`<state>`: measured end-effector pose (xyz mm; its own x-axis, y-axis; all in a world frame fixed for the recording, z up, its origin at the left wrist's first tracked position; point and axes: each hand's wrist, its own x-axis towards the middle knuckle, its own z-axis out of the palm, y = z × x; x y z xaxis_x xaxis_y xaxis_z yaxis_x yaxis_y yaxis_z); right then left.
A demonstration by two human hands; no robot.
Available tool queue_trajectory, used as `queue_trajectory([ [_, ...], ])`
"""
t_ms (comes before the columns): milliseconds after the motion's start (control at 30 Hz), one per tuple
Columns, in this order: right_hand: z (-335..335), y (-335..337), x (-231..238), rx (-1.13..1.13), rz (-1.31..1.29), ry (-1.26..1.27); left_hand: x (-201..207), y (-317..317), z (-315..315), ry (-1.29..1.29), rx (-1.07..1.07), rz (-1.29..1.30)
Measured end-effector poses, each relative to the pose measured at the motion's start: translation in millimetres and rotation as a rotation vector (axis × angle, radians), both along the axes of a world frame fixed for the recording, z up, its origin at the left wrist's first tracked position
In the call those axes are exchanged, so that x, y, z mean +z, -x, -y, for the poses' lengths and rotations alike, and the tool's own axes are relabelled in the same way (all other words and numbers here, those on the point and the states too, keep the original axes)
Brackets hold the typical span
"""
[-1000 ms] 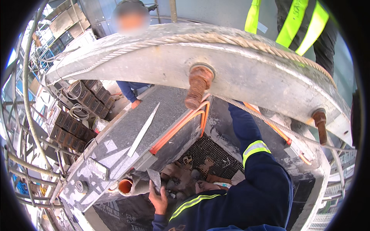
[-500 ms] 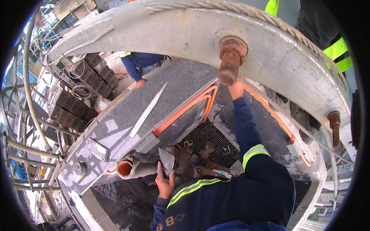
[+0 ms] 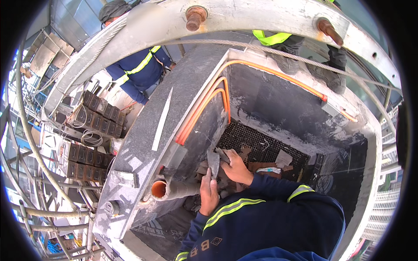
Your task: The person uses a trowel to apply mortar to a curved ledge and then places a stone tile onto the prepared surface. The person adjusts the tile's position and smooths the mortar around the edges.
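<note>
Rightward, open room lies between right hand (image 3: 237, 169) and pit rim (image 3: 372, 174).

rusty bolts (image 3: 196, 18) on a pale beam (image 3: 261, 17), brown blocks (image 3: 82, 155) and poles (image 3: 52, 213) at left

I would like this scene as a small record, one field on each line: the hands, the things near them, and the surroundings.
Left hand: holds a grey flat piece
Right hand: beside that piece; its exact grip is hard to tell
Left of the hands: wide pipe, orange inside
Below: black grid, partly covered by debris
Pit wall: orange pipes
Ledge: white pointed strip, lying flat
Far side: metal beam with rusty bolts
Nearby person: dark blue sleeves and reflective bands, upper left
</note>
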<state>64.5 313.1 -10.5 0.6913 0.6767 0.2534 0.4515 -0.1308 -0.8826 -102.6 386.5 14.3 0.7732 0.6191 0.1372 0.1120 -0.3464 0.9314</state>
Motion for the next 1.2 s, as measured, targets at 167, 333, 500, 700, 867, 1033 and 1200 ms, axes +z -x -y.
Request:
queue_trajectory([
  [167,9.6,54.6,25.4,0.006,0.057,-0.049,7.8,4.4,4.7,-0.016,0.007,0.101],
  [333,26.3,77.3,38.8,0.121,0.007,0.133,2.1,40.1,-9.3,0.287,0.120,0.072],
  [500,15.5,91.4,18.2,0.207,0.047,0.095,-21.6,58.7,1.9,-0.016,0.118,0.109],
  [700,-15.4,83.8,14.4,0.251,0.043,0.062,6.3,77.7,-5.5,0.099,0.060,0.036],
  [867,-10.1,115.1,24.6,0.498,0.084,-0.048,26.1,100.2,-16.7,0.301,0.367,0.168],
  [1033,-33.4,115.7,22.9,0.518,0.095,-0.082,17.2,110.9,7.4,-0.220,0.319,0.094],
  [1200,-21.0,129.1,69.7,0.719,0.156,-0.069,37.5,162.8,-25.6,-0.175,0.697,0.157],
])
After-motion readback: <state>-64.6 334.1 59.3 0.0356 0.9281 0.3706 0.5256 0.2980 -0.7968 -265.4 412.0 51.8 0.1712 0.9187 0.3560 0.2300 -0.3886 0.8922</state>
